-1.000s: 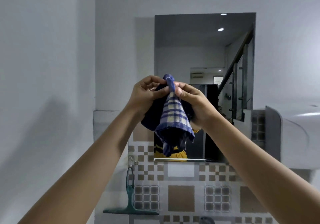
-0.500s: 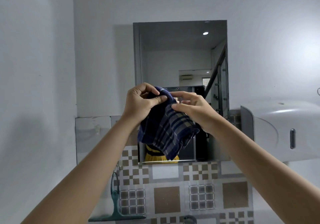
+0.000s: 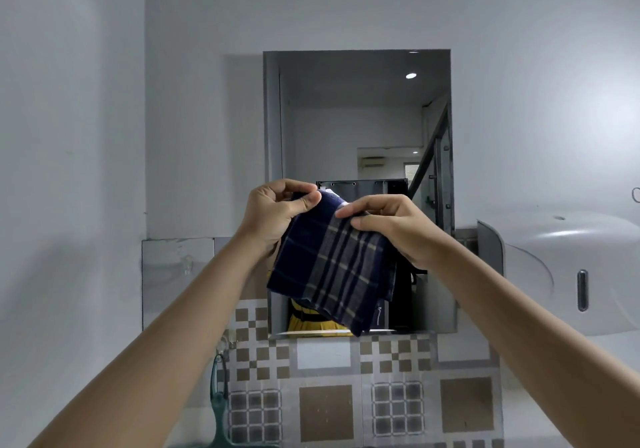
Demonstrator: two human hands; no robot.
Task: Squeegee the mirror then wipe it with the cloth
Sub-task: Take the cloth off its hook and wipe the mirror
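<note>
Head view: a navy plaid cloth (image 3: 332, 271), crossed by cream and grey stripes, is held up in front of the lower half of the wall mirror (image 3: 356, 128). Its top edge is pinched between thumb and curled fingers of the left hand (image 3: 277, 215) and of the right hand (image 3: 394, 229); the remainder hangs folded and tilted, its lowest corner near the mirror's bottom edge. A green squeegee (image 3: 219, 402) is seen hanging against the patterned tiled wall (image 3: 325, 413) at lower left. A white dispenser (image 3: 568, 271) is mounted to the right of the mirror.
</note>
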